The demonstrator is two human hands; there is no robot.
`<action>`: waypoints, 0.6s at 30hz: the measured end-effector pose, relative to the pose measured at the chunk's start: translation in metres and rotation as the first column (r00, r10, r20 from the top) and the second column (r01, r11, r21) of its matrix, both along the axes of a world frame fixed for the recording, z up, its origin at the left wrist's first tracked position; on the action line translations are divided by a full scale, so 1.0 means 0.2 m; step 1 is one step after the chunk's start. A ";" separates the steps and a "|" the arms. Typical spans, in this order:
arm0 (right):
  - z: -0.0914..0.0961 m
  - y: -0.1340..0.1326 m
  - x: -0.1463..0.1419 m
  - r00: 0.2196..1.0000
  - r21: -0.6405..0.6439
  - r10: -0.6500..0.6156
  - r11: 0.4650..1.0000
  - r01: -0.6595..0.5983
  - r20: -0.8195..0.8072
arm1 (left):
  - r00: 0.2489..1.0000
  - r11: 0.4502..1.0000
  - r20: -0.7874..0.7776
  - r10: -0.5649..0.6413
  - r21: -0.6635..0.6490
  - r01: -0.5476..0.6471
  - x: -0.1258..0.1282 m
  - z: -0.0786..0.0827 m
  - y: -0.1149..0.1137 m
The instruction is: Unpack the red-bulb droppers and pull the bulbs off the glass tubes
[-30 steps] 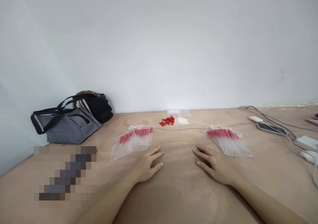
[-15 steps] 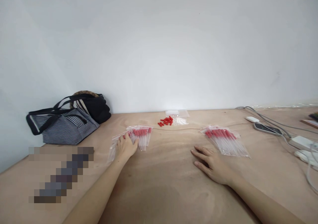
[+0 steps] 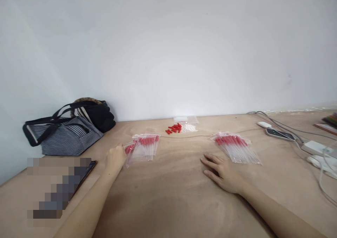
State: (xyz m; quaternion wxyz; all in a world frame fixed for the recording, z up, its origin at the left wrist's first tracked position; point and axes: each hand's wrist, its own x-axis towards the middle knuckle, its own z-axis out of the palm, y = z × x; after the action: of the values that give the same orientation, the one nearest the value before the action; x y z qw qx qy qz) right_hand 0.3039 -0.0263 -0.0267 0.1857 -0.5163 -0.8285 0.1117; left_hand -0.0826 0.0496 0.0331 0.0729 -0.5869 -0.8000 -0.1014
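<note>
My left hand [image 3: 115, 158] is closed, with its fingers curled out of sight, at the left edge of a fan of clear zip bags [image 3: 144, 148]. Red-topped clear tubes lie in these bags, and the leftmost bag [image 3: 129, 153] meets my fingers. Whether they grip it is hidden. My right hand [image 3: 222, 171] lies on the wooden table with fingers spread, holding nothing. Just beyond it is a second fan of zip bags [image 3: 238, 148] with similar red-topped tubes.
Loose red caps [image 3: 174, 128] lie by the wall, beside a clear bag [image 3: 188, 123]. A striped bag [image 3: 71, 136] and a black bag [image 3: 104, 116] stand at left, with a blurred-out dark device [image 3: 83, 178] in front. Cables, a black device [image 3: 279, 134] and white adapters [image 3: 316, 147] occupy the right.
My left hand has moved left off the bags and its fingers have curled closed. The leftmost bag now sits farther right relative to the hand. My right hand stays in place.
</note>
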 end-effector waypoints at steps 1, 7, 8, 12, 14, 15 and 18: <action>0.00 0.00 0.00 1.000 0.001 0.001 1.000 -0.001 -0.002 | 1.000 1.000 -0.014 0.001 -0.007 -0.001 0.00 -0.01 -0.01; 0.00 0.00 0.00 1.000 -0.006 0.002 1.000 -0.002 -0.005 | 0.993 0.996 -0.079 -0.092 -0.013 0.091 0.04 -0.07 -0.03; 0.00 0.00 0.00 1.000 -0.008 0.003 1.000 -0.003 -0.002 | 0.991 0.994 -0.084 -0.108 -0.007 0.108 0.05 -0.08 -0.03; 0.00 0.00 0.00 1.000 -0.001 0.009 1.000 -0.009 -0.001 | 0.986 0.992 -0.109 -0.123 -0.002 0.123 0.06 -0.10 0.01; 0.00 0.00 0.00 1.000 0.012 0.011 1.000 -0.011 -0.003 | 0.988 0.994 -0.118 -0.105 -0.003 0.105 0.06 -0.11 0.03; 0.00 0.00 0.00 1.000 0.021 0.011 1.000 -0.011 -0.004 | 0.989 0.996 -0.117 -0.092 0.000 0.093 0.05 -0.10 0.04; -0.01 0.00 0.00 1.000 0.048 0.014 0.999 -0.014 -0.018 | 0.995 0.999 -0.094 -0.038 0.036 0.041 0.04 -0.07 0.03</action>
State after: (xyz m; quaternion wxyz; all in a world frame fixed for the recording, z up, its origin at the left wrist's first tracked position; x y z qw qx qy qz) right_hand 0.3036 -0.0259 -0.0284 0.2048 -0.5049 -0.8328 0.0980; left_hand -0.0750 0.0559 0.0184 0.1191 -0.6052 -0.7819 -0.0904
